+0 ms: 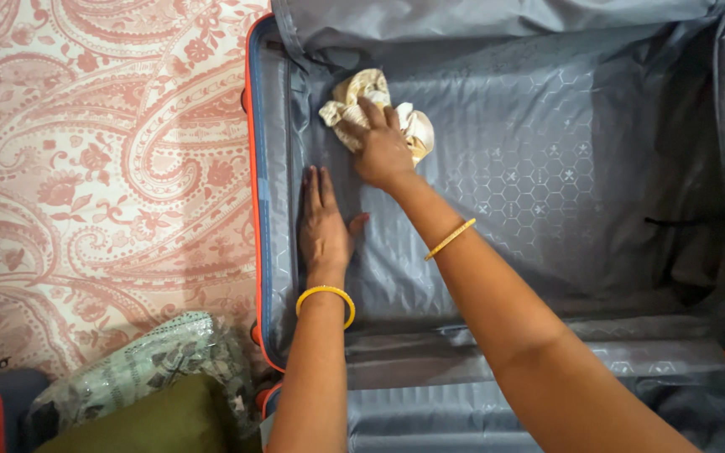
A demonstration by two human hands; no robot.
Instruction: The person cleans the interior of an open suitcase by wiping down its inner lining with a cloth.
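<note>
Head camera looks steeply down, close over an open suitcase (480,352).

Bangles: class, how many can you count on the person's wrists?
2. One thick yellow bangle is on the left wrist, by the suitcase's near edge; one thin gold bangle is on the right forearm, over the grey lining. None appears hidden.

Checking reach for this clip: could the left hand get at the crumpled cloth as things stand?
Probably yes. The left hand lies flat on the suitcase lining, just below the cream cloth, with bare lining between; only the right hand pressing on the cloth crowds it.
</note>
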